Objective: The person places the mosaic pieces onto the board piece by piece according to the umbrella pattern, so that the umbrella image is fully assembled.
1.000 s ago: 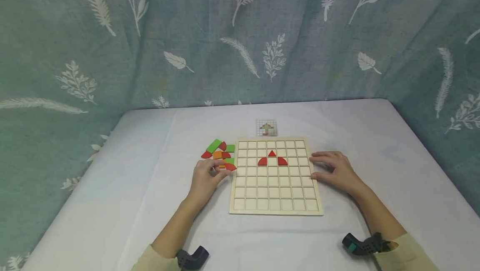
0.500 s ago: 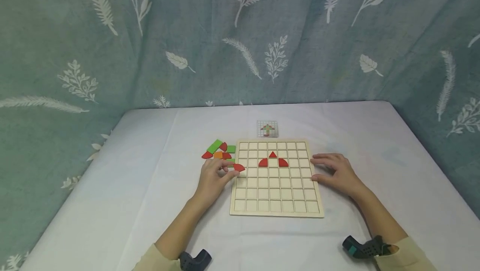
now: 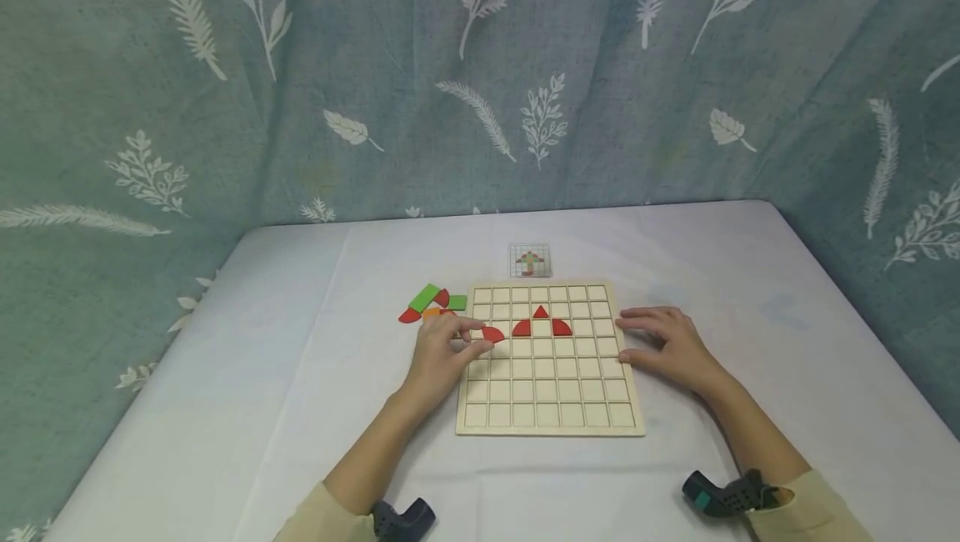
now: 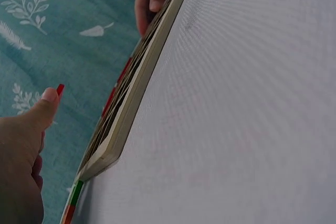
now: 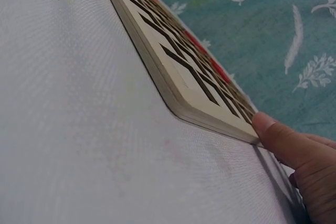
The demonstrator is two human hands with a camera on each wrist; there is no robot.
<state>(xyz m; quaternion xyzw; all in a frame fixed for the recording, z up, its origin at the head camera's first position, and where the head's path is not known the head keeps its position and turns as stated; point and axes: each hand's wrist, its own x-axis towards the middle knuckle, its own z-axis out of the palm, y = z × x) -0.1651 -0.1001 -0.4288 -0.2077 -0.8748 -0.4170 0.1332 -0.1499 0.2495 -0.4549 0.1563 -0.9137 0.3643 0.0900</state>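
While pinching a rounded red piece (image 3: 492, 333) between thumb and fingertip of the left hand (image 3: 441, 350), resting the right hand (image 3: 670, 342) against the right edge of a wooden grid board (image 3: 570, 415), apparently to prevent sliding on the white-covered worktop (image 3: 300, 317). Held over the left columns and clear of the surface in both wrist views; gripped near the rim, likely to leave most of the piece exposed and easy to turn.

Set on the grid: a red triangle (image 3: 541, 313), with a left quarter-round (image 3: 522, 328) and a right quarter-round (image 3: 562, 328) one row nearer, on either side. Placed just beyond the far edge, probably for a quick glance: a small card (image 3: 529, 260) printed with a grid and coloured figure, too small to read in detail. Clustered just left of the board, presumably for easy reach: a long green piece (image 3: 425, 298), a smaller green piece (image 3: 457, 303), an orange piece (image 3: 431, 313) and loose red pieces (image 3: 409, 316), partly hidden by the left hand.

Angled in from the near left: the left forearm (image 3: 375, 450). Angled in from the near right: the right forearm (image 3: 753, 425), with thumb and fingers wide apart, touching the board's edge, grasping nothing.
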